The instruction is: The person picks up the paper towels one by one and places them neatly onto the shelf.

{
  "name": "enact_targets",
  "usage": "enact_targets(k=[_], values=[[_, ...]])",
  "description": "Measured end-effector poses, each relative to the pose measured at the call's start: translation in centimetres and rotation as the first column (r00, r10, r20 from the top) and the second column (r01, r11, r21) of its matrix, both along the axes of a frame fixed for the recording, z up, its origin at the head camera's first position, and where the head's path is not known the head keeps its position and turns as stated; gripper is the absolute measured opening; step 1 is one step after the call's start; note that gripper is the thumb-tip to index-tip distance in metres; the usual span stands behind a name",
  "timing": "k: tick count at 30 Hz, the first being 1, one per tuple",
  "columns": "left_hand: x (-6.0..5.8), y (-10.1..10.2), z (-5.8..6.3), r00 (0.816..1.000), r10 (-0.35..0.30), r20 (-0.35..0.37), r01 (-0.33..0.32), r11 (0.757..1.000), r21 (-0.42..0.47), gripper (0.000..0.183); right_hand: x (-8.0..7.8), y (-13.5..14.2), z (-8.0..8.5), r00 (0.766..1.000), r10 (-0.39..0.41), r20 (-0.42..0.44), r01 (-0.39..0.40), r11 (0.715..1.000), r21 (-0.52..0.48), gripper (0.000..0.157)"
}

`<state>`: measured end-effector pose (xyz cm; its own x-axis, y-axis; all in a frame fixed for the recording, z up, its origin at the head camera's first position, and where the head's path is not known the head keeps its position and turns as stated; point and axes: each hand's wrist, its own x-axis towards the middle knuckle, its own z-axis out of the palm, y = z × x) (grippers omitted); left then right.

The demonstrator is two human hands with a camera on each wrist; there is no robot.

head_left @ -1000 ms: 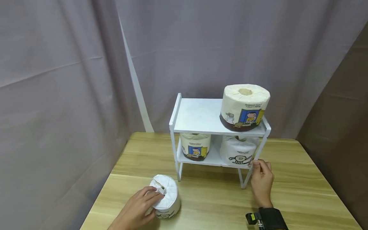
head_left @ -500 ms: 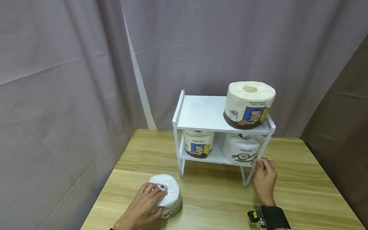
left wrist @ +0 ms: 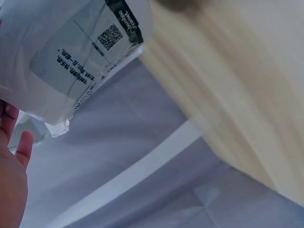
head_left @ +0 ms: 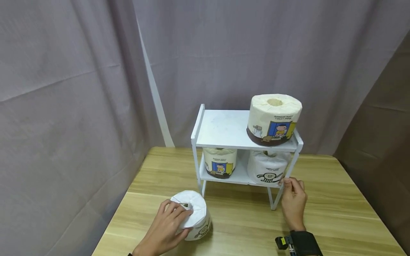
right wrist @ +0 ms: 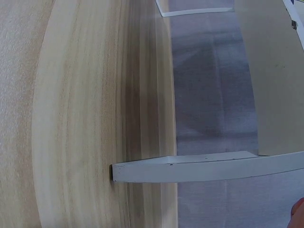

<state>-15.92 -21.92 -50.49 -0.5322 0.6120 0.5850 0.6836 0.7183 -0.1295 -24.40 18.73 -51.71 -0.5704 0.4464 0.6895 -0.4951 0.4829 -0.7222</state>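
Note:
In the head view my left hand [head_left: 166, 225] grips a white-wrapped toilet paper roll [head_left: 196, 213] with a black cartoon print. Its fingers reach over the top by the core hole, with the thumb on the side, and the roll tilts. In the left wrist view the toilet paper roll [left wrist: 85, 52] shows a printed label and code, with part of the left hand [left wrist: 12, 175] beside it. My right hand [head_left: 294, 204] pinches the front right leg of a white two-tier rack [head_left: 221, 124]. Only a bit of the right hand [right wrist: 298, 216] enters the right wrist view.
On the rack's top right stands a cream toilet paper roll [head_left: 272, 124]. Below are another cream roll [head_left: 220, 161] on the left and a white roll [head_left: 267, 169] on the right. The wooden table [head_left: 237, 227] ends at grey curtains [head_left: 224, 53].
The left hand has moved the white roll rightward and a little up in the view, tilting it. The right hand keeps its hold on the rack leg. The camera view has shifted slightly.

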Motion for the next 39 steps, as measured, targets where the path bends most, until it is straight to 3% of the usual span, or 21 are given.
enact_targets(k=[6, 13, 16, 24, 28, 34, 39], values=[[-0.4, 1.0, 0.3, 0.998, -0.022, -0.053, 0.022, 1.000, 0.012, 0.054, -0.9, 1.0, -1.5, 1.000, -0.003, 0.014, 0.003, 1.000, 0.002, 0.020], [-0.1, 1.2, -2.3, 0.996, 0.033, -0.078, -0.033, 0.999, 0.013, 0.050, -0.9, 0.9, -1.6, 0.999, 0.028, 0.040, -0.028, 1.000, 0.001, 0.024], [0.1, 1.2, -2.7, 0.995, 0.053, -0.087, -0.049, 0.998, 0.037, 0.048, -0.9, 0.9, -1.6, 0.999, 0.022, 0.034, -0.022, 1.000, 0.007, 0.024], [0.1, 1.5, -0.2, 0.992, 0.114, -0.051, -0.105, 0.982, 0.155, 0.046, -0.9, 0.7, -1.7, 1.000, 0.015, 0.011, -0.014, 1.000, -0.012, 0.022], [0.0, 1.8, 1.2, 0.992, 0.108, -0.066, -0.094, 0.976, 0.197, 0.045, -1.1, 0.9, -1.9, 1.000, 0.005, 0.010, -0.005, 1.000, -0.010, 0.023], [0.0, 2.4, 2.3, 0.991, 0.121, -0.055, -0.105, 0.967, 0.234, 0.040, -1.0, 0.7, -1.8, 1.000, -0.007, 0.004, 0.007, 1.000, -0.014, 0.027], [-0.2, 3.0, 3.1, 0.991, 0.118, -0.068, -0.095, 0.955, 0.282, 0.038, -1.0, 0.8, -1.8, 1.000, 0.003, 0.010, -0.002, 1.000, -0.015, 0.020]])
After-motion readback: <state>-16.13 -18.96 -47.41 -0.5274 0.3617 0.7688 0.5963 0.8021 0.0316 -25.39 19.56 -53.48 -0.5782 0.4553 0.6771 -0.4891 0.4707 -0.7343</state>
